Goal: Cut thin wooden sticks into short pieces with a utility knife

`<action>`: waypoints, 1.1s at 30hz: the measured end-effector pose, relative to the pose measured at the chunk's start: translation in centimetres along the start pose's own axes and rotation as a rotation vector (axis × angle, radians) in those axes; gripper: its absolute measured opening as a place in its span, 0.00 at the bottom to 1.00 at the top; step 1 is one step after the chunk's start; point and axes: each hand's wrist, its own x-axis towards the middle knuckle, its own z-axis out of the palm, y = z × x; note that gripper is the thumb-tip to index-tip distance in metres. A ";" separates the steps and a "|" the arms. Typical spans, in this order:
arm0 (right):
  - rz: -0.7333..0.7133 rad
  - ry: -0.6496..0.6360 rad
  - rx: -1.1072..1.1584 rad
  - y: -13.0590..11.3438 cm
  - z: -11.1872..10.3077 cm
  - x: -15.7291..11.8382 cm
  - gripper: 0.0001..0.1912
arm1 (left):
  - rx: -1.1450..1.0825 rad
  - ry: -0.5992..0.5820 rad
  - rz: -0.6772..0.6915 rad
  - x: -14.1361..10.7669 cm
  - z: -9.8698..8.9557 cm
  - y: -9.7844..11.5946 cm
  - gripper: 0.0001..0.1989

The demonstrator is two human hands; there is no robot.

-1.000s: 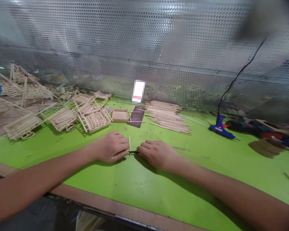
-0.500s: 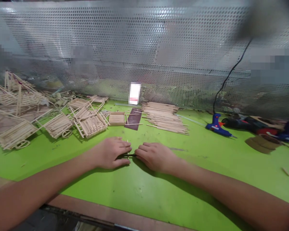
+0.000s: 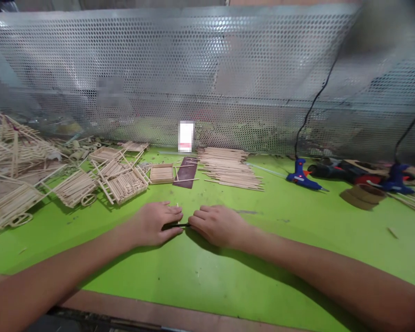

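Note:
Low over the green table point(image 3: 207, 281), my left hand point(image 3: 159, 223) has its fingers bent around a thin dark rod point(image 3: 180, 225) and the end of a pale stick point(image 3: 177, 205). My right hand point(image 3: 219, 226) is closed on the other end of the dark rod, its fingertips just right of my left fingers. Behind the hands lie a flat pile of thin wooden sticks point(image 3: 228, 168), a dark brown plate point(image 3: 186, 173) and a small stick-built cart point(image 3: 161, 174).
Several stick carts point(image 3: 124, 184) and larger stick frames point(image 3: 14, 147) crowd the left. At the right are a blue glue gun point(image 3: 302, 176), a second one point(image 3: 397, 180) and a brown tape roll point(image 3: 363, 197). A perforated metal screen point(image 3: 159, 69) stands behind.
The view has shifted a little, so the table objects appear further left. Both hands keep nearly the same pose; less of the pale stick shows between them.

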 end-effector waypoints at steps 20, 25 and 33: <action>0.046 -0.044 0.027 0.1 -0.6 -0.1 0.07 | 0.233 0.057 0.144 0.1 -0.5 0.4 0.08; 0.032 -0.016 0.051 -0.2 -0.6 0.7 0.08 | 0.198 0.032 0.168 -0.2 -1.2 0.0 0.08; 0.002 0.047 0.042 -0.4 -0.3 0.8 0.11 | 0.162 0.037 0.108 -1.0 -1.3 -1.1 0.09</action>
